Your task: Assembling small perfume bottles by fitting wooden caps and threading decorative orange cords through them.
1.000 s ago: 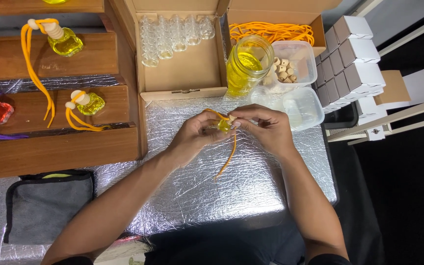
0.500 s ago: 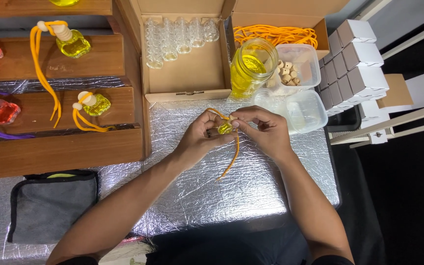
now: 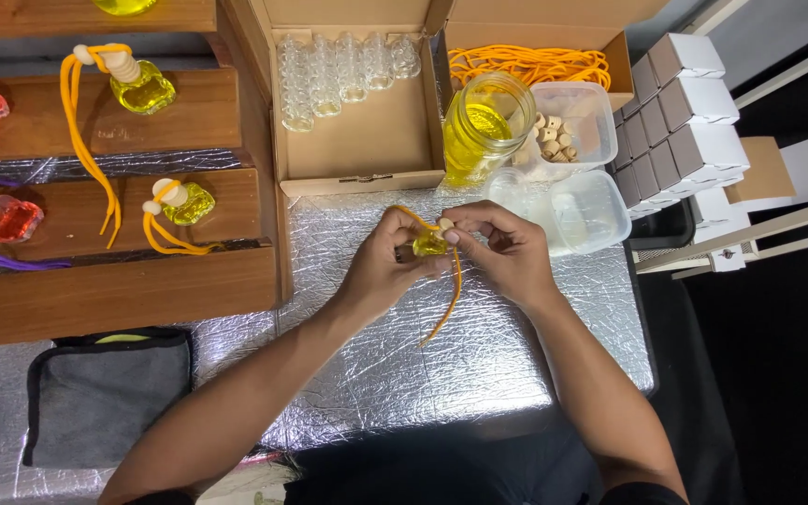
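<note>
Yellow mini bottle [image 3: 428, 245] w/ orange cord [image 3: 448, 290] pinched between left hand [image 3: 383, 269] & right hand [image 3: 507, 254], both sets of fingers grasping it, near desk's [image 3: 376, 374] far edge, centre.

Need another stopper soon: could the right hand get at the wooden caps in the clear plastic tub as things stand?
Probably yes. The clear plastic tub of wooden caps sits open just beyond the right hand, nothing between, but that hand now pinches the small yellow bottle.
</note>
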